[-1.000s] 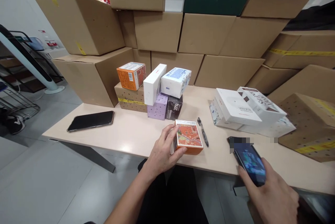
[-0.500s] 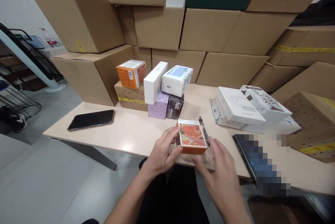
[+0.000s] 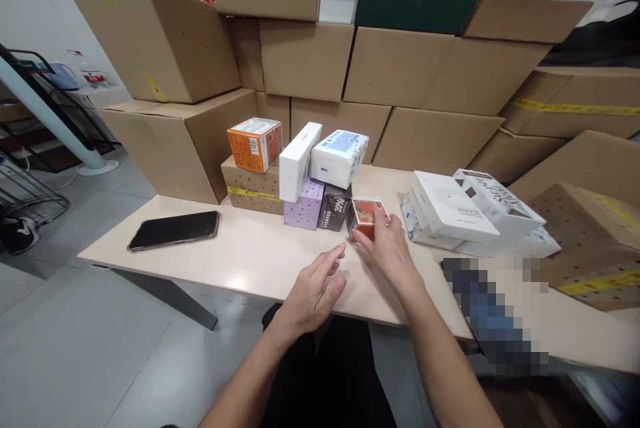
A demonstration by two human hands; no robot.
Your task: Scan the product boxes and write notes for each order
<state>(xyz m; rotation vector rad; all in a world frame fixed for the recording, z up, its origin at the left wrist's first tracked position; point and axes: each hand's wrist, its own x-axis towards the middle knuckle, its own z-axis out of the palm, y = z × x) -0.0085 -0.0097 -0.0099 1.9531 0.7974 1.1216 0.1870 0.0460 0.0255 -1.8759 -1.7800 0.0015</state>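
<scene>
My right hand grips a small orange box with a picture on its top, its fingers on the near right side. That box stands on the table just right of a black carton. My left hand is in front of it over the table, empty, with thumb and fingers apart. Left of the black carton is a purple box. A white box and a tissue pack rest on top of these two. Another orange box sits on a brown carton.
A phone lies at the table's left. White boxes are stacked at the right, near a blurred-out dark device. Large cardboard boxes form a wall behind, with more cartons at the right.
The small orange box has moved away from me, up beside the black carton, with my right hand on it. My left hand has let go of it. The black pen no longer shows.
</scene>
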